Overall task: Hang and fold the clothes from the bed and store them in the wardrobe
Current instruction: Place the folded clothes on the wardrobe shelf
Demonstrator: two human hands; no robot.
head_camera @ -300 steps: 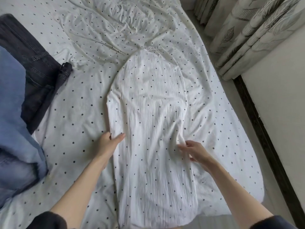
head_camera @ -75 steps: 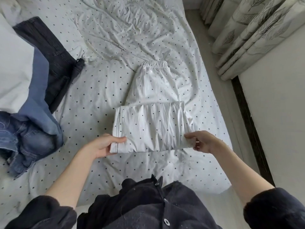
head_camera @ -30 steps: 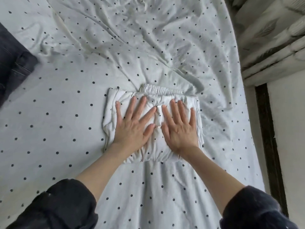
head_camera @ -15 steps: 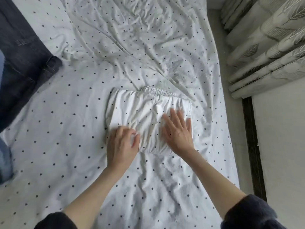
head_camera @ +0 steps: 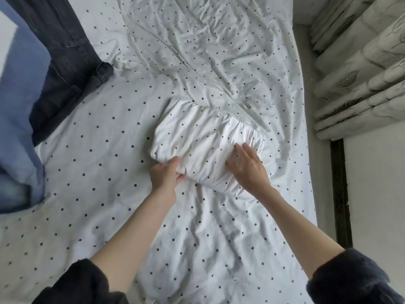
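The folded white dotted garment [head_camera: 203, 145] lies as a compact bundle in the middle of the bed [head_camera: 98, 150], its elastic waistband showing along the far edge. The person's left hand [head_camera: 164, 175] pinches the bundle's near left corner, thumb on top and fingers tucked beneath, while the right hand [head_camera: 248, 170] rests flat and relaxed on its right side. The folding looks finished and the pick-up seems to be starting; I'd say the next move needs the right hand under the other edge, so the folds hold on the way to the wardrobe, with the dark jeans [head_camera: 65, 62] and blue clothes [head_camera: 19, 110] at the left still waiting.
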